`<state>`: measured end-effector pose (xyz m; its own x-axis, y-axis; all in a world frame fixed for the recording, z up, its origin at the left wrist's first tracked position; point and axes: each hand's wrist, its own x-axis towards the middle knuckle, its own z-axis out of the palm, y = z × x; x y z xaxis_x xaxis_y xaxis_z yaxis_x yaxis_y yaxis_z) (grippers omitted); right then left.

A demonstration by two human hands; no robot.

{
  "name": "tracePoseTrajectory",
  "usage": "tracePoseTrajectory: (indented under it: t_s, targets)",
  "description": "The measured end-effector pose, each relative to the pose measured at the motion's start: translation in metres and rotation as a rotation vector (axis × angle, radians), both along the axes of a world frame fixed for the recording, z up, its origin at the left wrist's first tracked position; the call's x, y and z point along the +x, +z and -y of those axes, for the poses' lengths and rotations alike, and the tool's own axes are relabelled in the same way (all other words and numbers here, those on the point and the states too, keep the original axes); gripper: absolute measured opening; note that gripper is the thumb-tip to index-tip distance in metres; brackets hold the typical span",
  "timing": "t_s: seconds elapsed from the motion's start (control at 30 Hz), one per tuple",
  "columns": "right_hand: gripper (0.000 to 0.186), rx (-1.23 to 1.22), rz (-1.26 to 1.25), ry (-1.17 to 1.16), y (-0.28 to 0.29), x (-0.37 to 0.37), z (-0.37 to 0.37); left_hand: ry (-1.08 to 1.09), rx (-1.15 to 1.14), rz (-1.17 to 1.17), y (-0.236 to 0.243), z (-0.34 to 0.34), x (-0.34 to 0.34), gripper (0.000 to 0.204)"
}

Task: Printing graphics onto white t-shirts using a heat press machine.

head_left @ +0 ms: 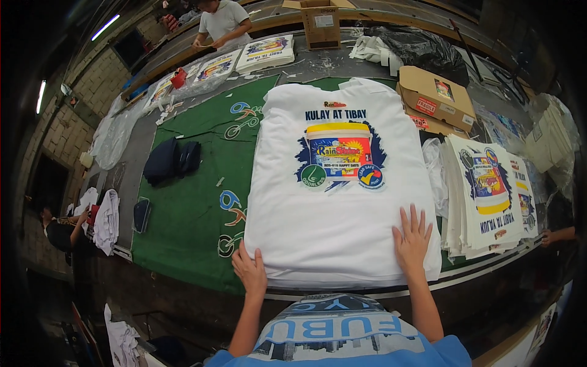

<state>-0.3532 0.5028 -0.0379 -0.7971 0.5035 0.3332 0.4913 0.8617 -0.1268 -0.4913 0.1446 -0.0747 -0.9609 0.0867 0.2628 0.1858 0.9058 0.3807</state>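
A white T-shirt (342,226) with a colourful paint-bucket print lies spread face up on a pile of white cloth in front of me. My left hand (249,268) rests at its lower left edge, fingers extended along the side. Toward the lower right, my right hand (412,240) lies flat on the fabric with fingers spread. Neither hand grips the cloth. Underneath, a green cloth (195,232) with printed bicycle-like figures covers the table.
Dark folded cloths (171,160) lie to the left. Printed sheets (483,196) are stacked at the right, below a brown cardboard box (435,98). Across the table, a person in white (223,24) works near more printed stacks (265,52). Another person's hand (557,236) shows at far right.
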Motion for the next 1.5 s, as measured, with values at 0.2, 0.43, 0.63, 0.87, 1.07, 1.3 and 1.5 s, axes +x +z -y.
tracePoseTrajectory:
  t_s: [0.2, 0.43, 0.63, 0.87, 1.07, 1.3, 1.5]
  targets:
    - [0.049, -0.034, -0.090, -0.263, -0.025, 0.047, -0.041, 0.057, 0.202, 0.003, 0.004, 0.010, 0.017, 0.033]
    - [0.030, -0.295, -0.073, -0.459, -0.033, 0.097, -0.032, 0.042, 0.589, -0.010, 0.034, 0.015, 0.012, 0.023]
    - [0.025, -0.233, -0.133, -0.404, -0.040, 0.100, -0.039, -0.049, 0.362, 0.061, -0.002, 0.044, 0.014, 0.018]
    - [0.032, -0.061, -0.202, -0.470, 0.014, 0.088, -0.046, -0.196, 0.085, -0.115, 0.049, 0.019, -0.016, 0.031]
    - [0.051, 0.038, -0.315, -0.272, 0.037, 0.029, -0.012, -0.647, 0.119, -0.160, 0.086, -0.122, -0.021, 0.058]
    - [0.052, -0.208, -0.299, -0.247, -0.071, 0.033, -0.017, -0.773, -0.184, -0.004, 0.001, -0.120, -0.015, 0.054]
    - [0.051, -0.202, -0.278, -0.353, -0.066, 0.052, -0.012, -0.822, -0.200, -0.019, -0.005, -0.131, -0.010, 0.054]
